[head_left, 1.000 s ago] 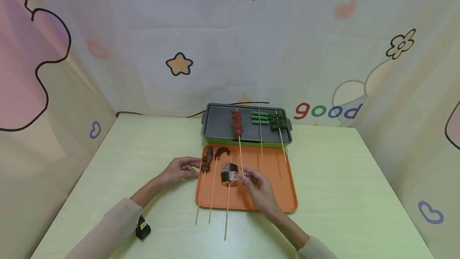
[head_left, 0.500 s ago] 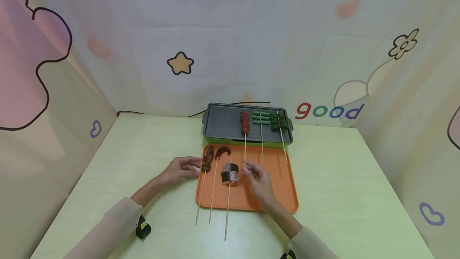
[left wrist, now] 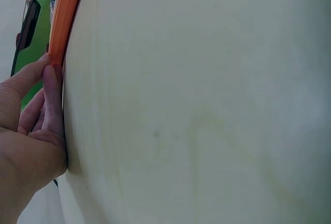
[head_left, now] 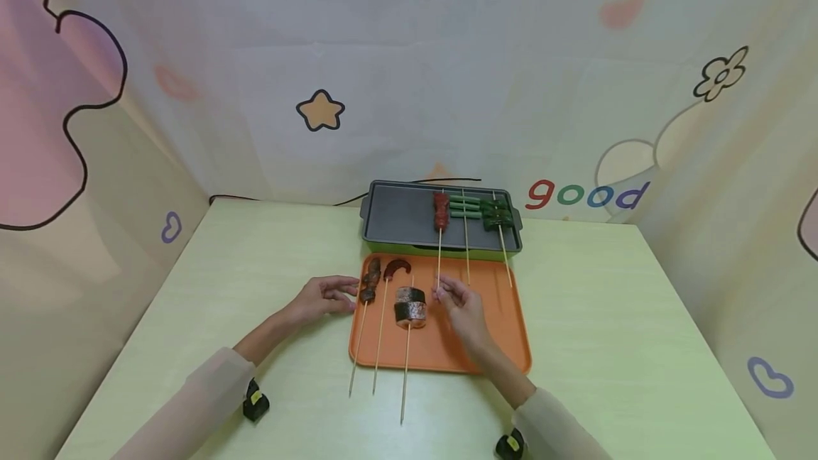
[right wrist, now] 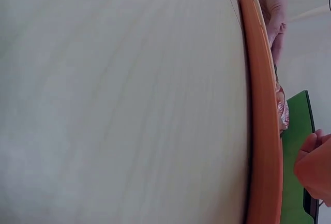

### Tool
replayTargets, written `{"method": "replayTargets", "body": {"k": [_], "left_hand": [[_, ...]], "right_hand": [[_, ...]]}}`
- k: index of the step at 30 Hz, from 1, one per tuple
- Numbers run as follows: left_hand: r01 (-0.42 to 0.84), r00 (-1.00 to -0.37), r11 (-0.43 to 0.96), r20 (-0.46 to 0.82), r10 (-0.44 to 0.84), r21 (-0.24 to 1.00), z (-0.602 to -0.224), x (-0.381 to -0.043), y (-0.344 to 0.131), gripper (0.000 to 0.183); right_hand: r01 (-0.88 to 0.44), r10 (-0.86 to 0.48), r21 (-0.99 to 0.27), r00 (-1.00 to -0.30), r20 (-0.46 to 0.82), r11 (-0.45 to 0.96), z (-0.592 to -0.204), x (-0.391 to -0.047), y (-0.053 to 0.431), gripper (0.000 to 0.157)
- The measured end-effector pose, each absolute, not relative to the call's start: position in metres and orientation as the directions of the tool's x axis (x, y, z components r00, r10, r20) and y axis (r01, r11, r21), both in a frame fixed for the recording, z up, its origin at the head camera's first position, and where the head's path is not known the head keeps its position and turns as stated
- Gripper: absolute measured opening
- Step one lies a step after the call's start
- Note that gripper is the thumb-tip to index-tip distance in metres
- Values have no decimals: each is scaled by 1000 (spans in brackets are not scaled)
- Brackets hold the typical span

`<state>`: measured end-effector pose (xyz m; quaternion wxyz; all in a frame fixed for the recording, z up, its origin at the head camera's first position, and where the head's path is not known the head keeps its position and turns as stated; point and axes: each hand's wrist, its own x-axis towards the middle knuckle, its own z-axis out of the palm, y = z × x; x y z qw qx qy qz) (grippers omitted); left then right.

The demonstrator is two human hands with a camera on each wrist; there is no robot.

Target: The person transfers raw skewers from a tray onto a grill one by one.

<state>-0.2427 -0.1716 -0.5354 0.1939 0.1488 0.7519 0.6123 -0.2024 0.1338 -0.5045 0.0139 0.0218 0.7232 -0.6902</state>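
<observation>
My right hand (head_left: 466,314) pinches the lower stick of a red meat skewer (head_left: 441,211), whose meat lies over the grey grill plate. My left hand (head_left: 322,297) touches the left rim of the orange tray (head_left: 505,353), thumb and fingertips against it. A brown meat skewer (head_left: 370,282) lies along that rim, closest to the left hand. Beside it are a skewer with a dark red curled piece (head_left: 397,267) and one with a seaweed-wrapped roll (head_left: 410,307). In the left wrist view the left fingertips (left wrist: 46,61) meet the tray rim.
Behind the tray stands a green-sided grill (head_left: 396,218). Its right part holds a skewer of green stalks (head_left: 465,206) and a leafy green skewer (head_left: 496,215), their sticks reaching over the tray. A black cord (head_left: 348,201) runs along the table's back edge.
The red meat skewer has shifted right and slightly back, now beside the green stalks. My right hand has moved along with its stick. The left hand stays at the tray rim.
</observation>
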Motion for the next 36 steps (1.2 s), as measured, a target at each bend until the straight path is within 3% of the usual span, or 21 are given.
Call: {"method": "replayTargets", "body": {"k": [11, 15, 19, 22, 27, 36], "left_hand": [[-25, -885, 210, -120, 450, 977, -537, -243, -171, 51], [-21, -886, 211, -116, 450, 977, -535, -242, -172, 51], [-13, -885, 213, -111, 453, 977, -534, -241, -171, 51], [-5, -884, 207, -101, 456, 978, -534, -240, -169, 51], [-8, -884, 202, -101, 456, 979, -534, -240, -169, 50], [-12, -883, 205, -106, 457, 979, -534, -241, -170, 51]], "right_hand": [[95, -45, -995, -995, -94, -9, -500, -200, 146, 37], [114, -225, -982, -963, -147, 152, -496, -192, 171, 39], [74, -446, -926, -860, -248, 371, -483, -185, 211, 47], [36, -521, -894, -802, -293, 448, -475, -184, 240, 46], [57, -532, -896, -787, -312, 441, -474, -185, 280, 45], [108, -440, -902, -844, -306, 419, -492, -199, 322, 52]]}}
